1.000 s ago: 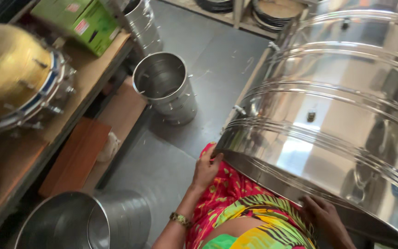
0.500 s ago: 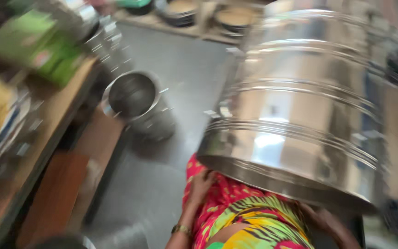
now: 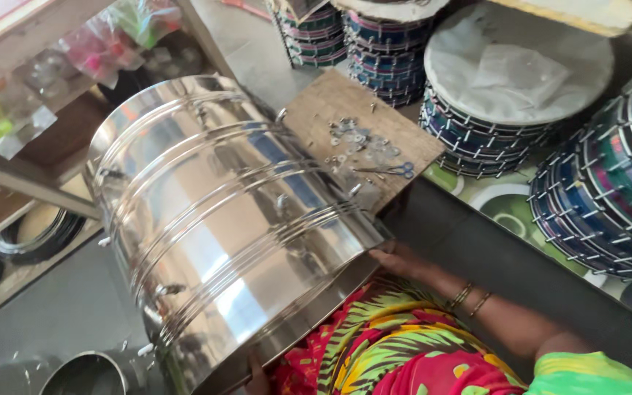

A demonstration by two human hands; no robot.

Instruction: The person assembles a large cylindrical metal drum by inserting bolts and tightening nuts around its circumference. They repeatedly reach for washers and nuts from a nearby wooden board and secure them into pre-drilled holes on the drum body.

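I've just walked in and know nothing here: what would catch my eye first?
The big shiny steel drum shell fills the middle, tilted on the person's lap, with the right hand gripping its lower rim and the left hand barely showing beneath. To the right stand stacks of blue-rimmed drums, behind a wooden board scattered with small metal fittings.

1. A grey floor [image 3: 60, 307] fills the lower left of the frame; a small steel pot [image 3: 85, 373] stands on it at the bottom edge.
2. A wooden board [image 3: 323, 110] at upper centre carries scattered metal bits [image 3: 356, 139] and blue-handled scissors [image 3: 396, 170].
3. Stacked drums [image 3: 382, 51] stand at the top.
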